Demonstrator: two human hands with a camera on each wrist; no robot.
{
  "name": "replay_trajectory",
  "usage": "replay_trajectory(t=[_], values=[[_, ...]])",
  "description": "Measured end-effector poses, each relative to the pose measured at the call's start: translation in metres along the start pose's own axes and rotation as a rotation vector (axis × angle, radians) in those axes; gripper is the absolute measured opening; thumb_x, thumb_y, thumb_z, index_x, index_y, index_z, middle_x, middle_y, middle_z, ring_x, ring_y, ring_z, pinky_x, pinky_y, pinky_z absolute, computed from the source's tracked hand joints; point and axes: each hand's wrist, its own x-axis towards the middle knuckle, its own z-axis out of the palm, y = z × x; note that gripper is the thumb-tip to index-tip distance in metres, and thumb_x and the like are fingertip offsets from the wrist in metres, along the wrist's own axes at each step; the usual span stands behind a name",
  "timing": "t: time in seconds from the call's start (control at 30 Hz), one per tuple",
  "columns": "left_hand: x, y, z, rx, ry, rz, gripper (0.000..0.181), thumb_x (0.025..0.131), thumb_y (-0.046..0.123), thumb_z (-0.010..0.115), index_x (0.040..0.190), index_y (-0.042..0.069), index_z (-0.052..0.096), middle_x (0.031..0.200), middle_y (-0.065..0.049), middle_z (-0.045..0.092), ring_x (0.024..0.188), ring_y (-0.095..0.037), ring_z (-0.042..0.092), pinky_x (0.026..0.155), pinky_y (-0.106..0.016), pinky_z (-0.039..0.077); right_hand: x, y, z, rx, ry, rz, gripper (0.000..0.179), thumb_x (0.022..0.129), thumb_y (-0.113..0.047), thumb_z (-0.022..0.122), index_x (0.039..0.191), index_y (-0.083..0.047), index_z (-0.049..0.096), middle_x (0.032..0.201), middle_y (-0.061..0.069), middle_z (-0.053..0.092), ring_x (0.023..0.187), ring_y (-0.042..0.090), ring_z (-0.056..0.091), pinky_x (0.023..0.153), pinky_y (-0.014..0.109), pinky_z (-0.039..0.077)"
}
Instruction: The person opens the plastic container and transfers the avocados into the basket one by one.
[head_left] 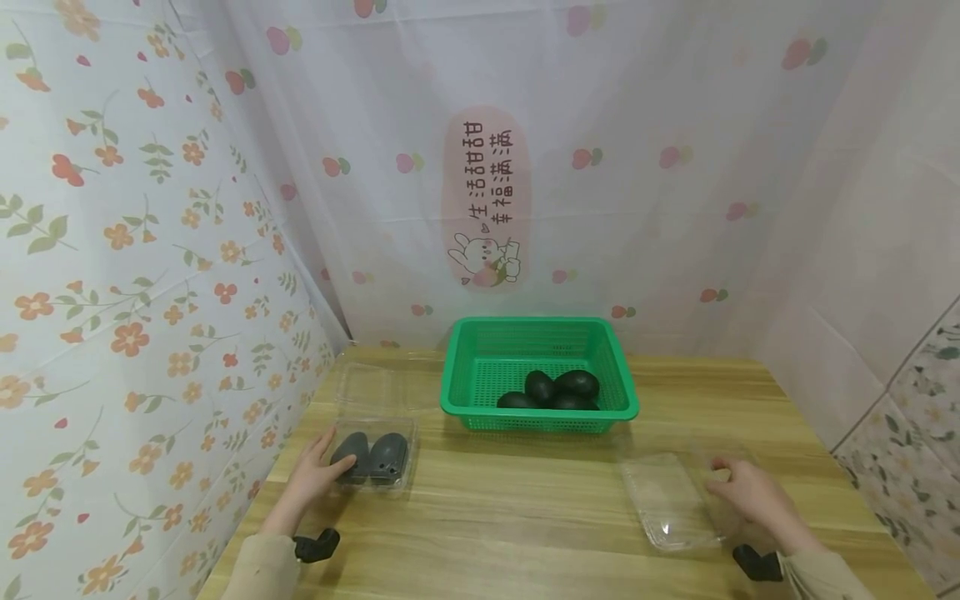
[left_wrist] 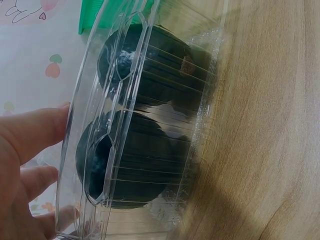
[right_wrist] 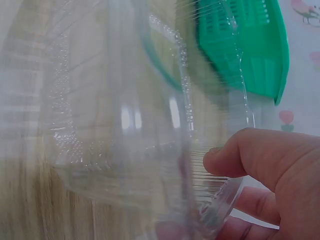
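Note:
At the left of the table a clear plastic clamshell box (head_left: pixel 408 479) holds two dark green avocados (head_left: pixel 387 457); its lid (head_left: pixel 371 385) is folded back. My left hand (head_left: pixel 318 467) is at the box's left side, fingers spread, thumb over the nearer avocado in the head view. In the left wrist view its fingertips are at the box's rim (left_wrist: pixel 67 150). On the right, another clear clamshell box (head_left: pixel 663 500) stands without visible contents. My right hand (head_left: pixel 753 493) pinches its edge, with the thumb (right_wrist: pixel 225 160) on one side and fingers behind the plastic.
A green basket (head_left: pixel 540 419) stands at the back middle with several more avocados (head_left: pixel 576 384) in it. The wooden table (head_left: pixel 510 517) is bordered by printed curtains (head_left: pixel 637 208) at the back and sides.

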Motion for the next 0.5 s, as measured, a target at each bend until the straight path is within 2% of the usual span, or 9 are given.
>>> replay_trajectory(t=[0.27,0.5], values=[[-0.001,0.000,0.001,-0.019,-0.007,-0.001,0.083,0.095,0.029,0.063,0.153,-0.001,0.012,0.152,-0.035,0.003,0.136,-0.057,0.005,0.106,-0.070,0.016,0.012,0.019,-0.006,0.023,0.002,0.041,0.053,0.092,-0.022,0.056,0.127,0.016,0.046,0.070,0.005,0.056,0.041,0.009,0.039,0.038,0.027,0.040],[-0.001,0.000,0.001,-0.020,-0.003,0.001,0.081,0.096,0.027,0.062,0.153,-0.002,0.012,0.152,-0.036,0.003,0.136,-0.057,0.005,0.106,-0.070,0.015,0.025,0.030,-0.013,0.083,0.000,0.023,0.054,0.093,-0.021,0.052,0.126,0.021,0.044,0.049,-0.004,0.039,0.038,0.007,0.032,0.037,0.028,0.039]])
